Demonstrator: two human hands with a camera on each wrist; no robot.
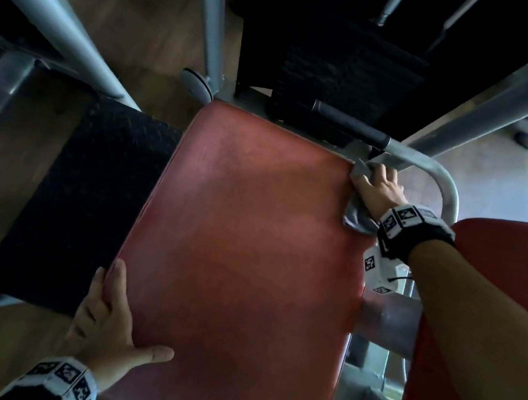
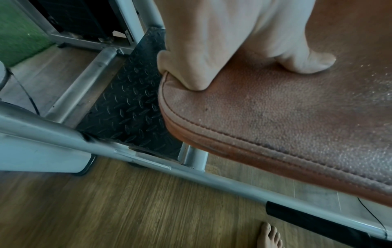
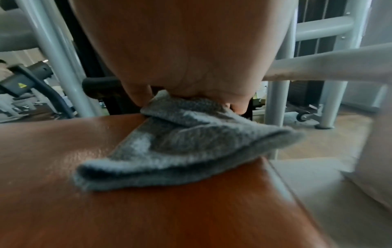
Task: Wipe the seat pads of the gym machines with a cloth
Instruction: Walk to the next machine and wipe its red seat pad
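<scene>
Now: grey cloth [image 3: 184, 146] on the red pad's [image 1: 244, 231] far right corner.
Folded, fuzzy, it lies bunched under the right hand [image 1: 382, 188], whose fingers curl on it; left hand [image 1: 106, 330] grips the pad's near left edge.

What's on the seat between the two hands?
Nothing: the head view shows bare red pad between the left hand and the right hand with its cloth.

Folded grey cloth [image 3: 180, 147] lies on the red seat pad [image 1: 244, 231], far right corner.
</scene>
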